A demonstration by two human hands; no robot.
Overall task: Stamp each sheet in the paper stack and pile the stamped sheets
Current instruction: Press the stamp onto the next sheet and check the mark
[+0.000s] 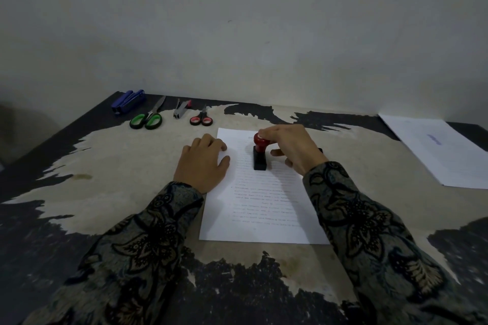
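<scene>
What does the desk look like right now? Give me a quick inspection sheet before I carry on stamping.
Surface: table, dark top badly worn, pale patches showing through.
Job's things: printed sheet lies flat in front; stamp, red knob on a black base, stands upright on its upper half; stamped sheet pile lies far right, purple mark on top.
Clutter: blue stapler, green-handled scissors, staple remover, red-handled scissors along the far edge.
Hands: left hand rests flat on the sheet's left edge; right hand grips the stamp's knob.
Cables: nothing seen.
Surroundings: plain pale wall behind the table.
</scene>
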